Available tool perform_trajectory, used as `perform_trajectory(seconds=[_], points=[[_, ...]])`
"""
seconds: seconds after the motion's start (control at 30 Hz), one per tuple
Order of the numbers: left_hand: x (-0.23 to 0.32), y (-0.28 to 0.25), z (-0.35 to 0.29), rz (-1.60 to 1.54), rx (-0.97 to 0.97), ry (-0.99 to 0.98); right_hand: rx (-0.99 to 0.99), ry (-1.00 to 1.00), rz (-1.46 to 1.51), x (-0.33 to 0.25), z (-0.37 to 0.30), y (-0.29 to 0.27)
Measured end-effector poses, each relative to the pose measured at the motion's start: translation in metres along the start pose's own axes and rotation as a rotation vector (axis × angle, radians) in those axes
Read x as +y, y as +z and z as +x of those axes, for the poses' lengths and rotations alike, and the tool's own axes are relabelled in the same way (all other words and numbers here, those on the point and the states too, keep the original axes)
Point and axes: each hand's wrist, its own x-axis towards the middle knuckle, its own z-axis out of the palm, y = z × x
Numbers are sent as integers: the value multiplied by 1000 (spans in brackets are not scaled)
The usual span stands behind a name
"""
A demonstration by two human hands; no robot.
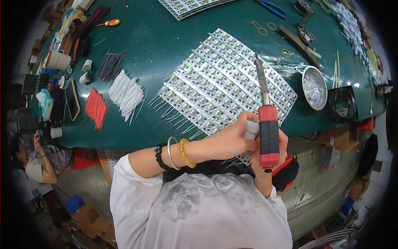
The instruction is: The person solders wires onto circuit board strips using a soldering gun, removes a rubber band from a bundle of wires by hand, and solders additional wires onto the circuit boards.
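Observation:
In front of me lies a panel of white LED circuit boards (224,70) in rows, with thin white wires sticking out along its left and near side. My left hand (234,135) rests over the panel's near edge. Its thumb and index finger pinch a small white bundle (251,129) crossed by a yellowish band; what it is made of is hard to see. Just beside it, my right hand (282,145) is wrapped round the red and black handle of a soldering iron (268,133). The iron's dark barrel points away from me over the boards.
Piles of red wires (96,108), white wires (126,93) and black wires (112,65) lie left, near a phone (72,99) and a screwdriver (111,23). A bowl (314,89) and a black fan (343,106) stand right. Blue-handled pliers (271,8) lie far back. Another person (37,162) sits left.

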Motion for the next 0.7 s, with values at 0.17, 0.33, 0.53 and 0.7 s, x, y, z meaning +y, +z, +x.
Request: perform_trajectory(seconds=[0.17,0.33,0.53,0.7], points=[[9,-1,1,-243,-59,-150,-9,62,111,8,-6,-7],[10,0,3,-281,-64,-151,-14,355,239,24,-25,-13],[11,-7,8,-465,-136,-359,-61,353,70,27,-33,-18],[11,-6,10,-130,-166,-289,-117,269,70,15,-23,-22]])
